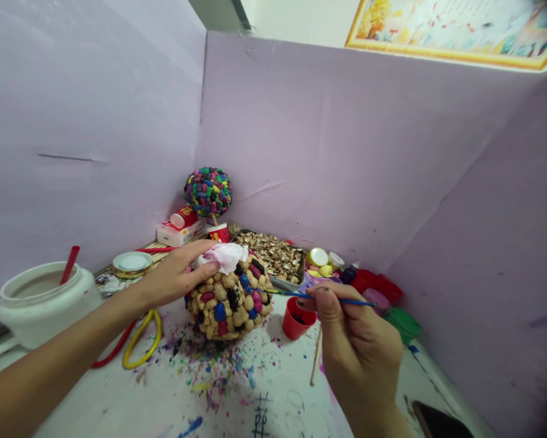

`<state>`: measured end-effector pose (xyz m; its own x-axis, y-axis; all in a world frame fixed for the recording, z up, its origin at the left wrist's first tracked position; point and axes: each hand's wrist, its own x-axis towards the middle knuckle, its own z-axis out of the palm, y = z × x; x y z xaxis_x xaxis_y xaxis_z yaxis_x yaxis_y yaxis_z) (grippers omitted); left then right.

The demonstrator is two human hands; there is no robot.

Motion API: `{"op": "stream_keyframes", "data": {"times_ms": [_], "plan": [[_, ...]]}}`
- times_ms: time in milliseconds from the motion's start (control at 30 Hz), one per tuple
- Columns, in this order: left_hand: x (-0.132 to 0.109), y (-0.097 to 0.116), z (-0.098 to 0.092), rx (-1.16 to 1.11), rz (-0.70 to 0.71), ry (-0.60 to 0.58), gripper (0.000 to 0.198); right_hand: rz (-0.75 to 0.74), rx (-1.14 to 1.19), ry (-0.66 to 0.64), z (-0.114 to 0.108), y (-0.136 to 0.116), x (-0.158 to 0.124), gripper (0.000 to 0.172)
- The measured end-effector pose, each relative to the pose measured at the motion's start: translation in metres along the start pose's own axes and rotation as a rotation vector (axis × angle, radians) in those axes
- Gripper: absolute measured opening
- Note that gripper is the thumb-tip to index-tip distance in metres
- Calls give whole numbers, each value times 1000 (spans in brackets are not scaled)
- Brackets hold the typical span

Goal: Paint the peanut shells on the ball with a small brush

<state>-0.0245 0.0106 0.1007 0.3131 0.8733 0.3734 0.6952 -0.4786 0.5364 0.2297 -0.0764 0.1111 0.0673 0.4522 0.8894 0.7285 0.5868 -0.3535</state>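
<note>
A ball covered in peanut shells stands at the middle of the table. Some shells are painted blue, black or magenta; many are plain tan. My left hand presses a crumpled white tissue with pinkish stains against the ball's upper left side, steadying it. Between the thumb and fingers of my right hand is a thin blue paintbrush, its tip at the ball's right side, on or close to a blue shell. Just beneath the brush is a red cup with dark paint inside.
A finished-looking colourful ball stands at the back left. Behind the peanut ball sits a metal tray of shells. A white pot, yellow-handled scissors, a wooden stick, a green bowl and a dark phone-like object lie around.
</note>
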Motion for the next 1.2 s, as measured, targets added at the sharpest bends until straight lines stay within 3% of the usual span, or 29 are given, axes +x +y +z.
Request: {"op": "stream_keyframes", "data": {"times_ms": [1200], "plan": [[0, 2, 0, 24, 34, 19, 57, 49, 68, -4, 3, 1, 0, 21]]}}
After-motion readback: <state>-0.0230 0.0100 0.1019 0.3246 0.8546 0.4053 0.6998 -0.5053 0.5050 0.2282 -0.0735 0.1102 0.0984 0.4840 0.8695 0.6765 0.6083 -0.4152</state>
